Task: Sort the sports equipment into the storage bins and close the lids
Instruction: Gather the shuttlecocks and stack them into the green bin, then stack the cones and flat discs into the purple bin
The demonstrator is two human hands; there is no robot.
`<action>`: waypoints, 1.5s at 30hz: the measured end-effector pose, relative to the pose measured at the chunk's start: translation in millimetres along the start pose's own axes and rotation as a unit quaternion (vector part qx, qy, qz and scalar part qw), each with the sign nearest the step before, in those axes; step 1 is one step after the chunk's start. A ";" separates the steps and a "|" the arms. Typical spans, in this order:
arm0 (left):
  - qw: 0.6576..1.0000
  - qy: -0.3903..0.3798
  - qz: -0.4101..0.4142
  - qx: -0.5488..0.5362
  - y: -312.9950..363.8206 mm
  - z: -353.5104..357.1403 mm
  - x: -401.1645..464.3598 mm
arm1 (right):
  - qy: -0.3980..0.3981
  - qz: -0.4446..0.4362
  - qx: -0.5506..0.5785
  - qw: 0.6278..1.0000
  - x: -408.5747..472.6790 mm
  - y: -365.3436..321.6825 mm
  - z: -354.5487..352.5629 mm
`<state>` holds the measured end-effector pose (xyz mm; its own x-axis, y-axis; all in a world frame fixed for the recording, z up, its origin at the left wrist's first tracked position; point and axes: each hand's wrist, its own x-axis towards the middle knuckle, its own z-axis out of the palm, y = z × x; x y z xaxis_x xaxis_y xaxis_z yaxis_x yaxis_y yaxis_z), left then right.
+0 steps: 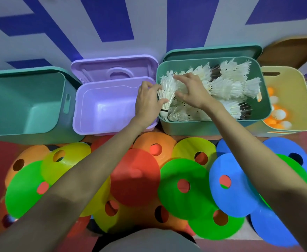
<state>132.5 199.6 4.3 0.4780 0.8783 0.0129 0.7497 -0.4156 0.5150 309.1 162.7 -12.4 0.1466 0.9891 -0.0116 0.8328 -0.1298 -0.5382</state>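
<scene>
A green bin (pixel 265 106) holds several white feather shuttlecocks (pixel 230 86). My left hand (pixel 147 102) grips a stack of shuttlecocks (pixel 165 99) at the bin's left edge, cork end down. My right hand (pixel 192 91) rests on the feathers just right of that stack, fingers spread. Left of them stand an empty purple bin (pixel 103 108) and an empty teal bin (pixel 22 106). A yellow bin (pixel 305 99) at the far right holds orange and white balls (pixel 279 115).
The purple lid (pixel 112 70) and a green lid (pixel 212 53) lean against the blue-and-white wall behind their bins. Several flat disc cones (pixel 183 186) in orange, yellow, green, red and blue cover the red floor in front of the bins.
</scene>
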 end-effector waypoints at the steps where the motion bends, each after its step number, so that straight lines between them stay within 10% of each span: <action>1: 1.000 -0.003 -0.006 0.003 -0.5 0.6 1.3 | -0.010 0.005 -0.012 1.000 2.1 0.5 1.0; 7: 0.998 -0.030 -0.033 0.034 2.3 -0.7 10.6 | -0.032 0.028 -0.063 0.997 0.1 -10.7 3.6; 22: 0.963 0.153 0.190 -0.117 12.5 -3.5 -75.9 | 0.227 0.014 0.090 0.970 -145.8 -40.1 -3.5; 32: 0.962 -0.233 0.134 0.042 -36.8 61.4 -152.3 | 0.236 0.368 0.094 0.894 -301.7 -16.5 87.8; 39: 0.948 -0.264 0.123 0.123 -30.7 79.9 -156.7 | 0.084 0.392 -0.037 0.915 -335.1 -23.6 101.5; 45: 0.950 -0.271 0.118 0.102 -24.9 88.1 -160.6 | 0.134 0.336 -0.084 0.928 -337.7 -26.7 97.2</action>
<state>77.3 48.1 -86.1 0.7678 0.5270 -0.3643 0.6390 -0.6716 0.3751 185.5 -161.2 -76.0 0.7724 0.6308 -0.0747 0.5730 -0.7427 -0.3466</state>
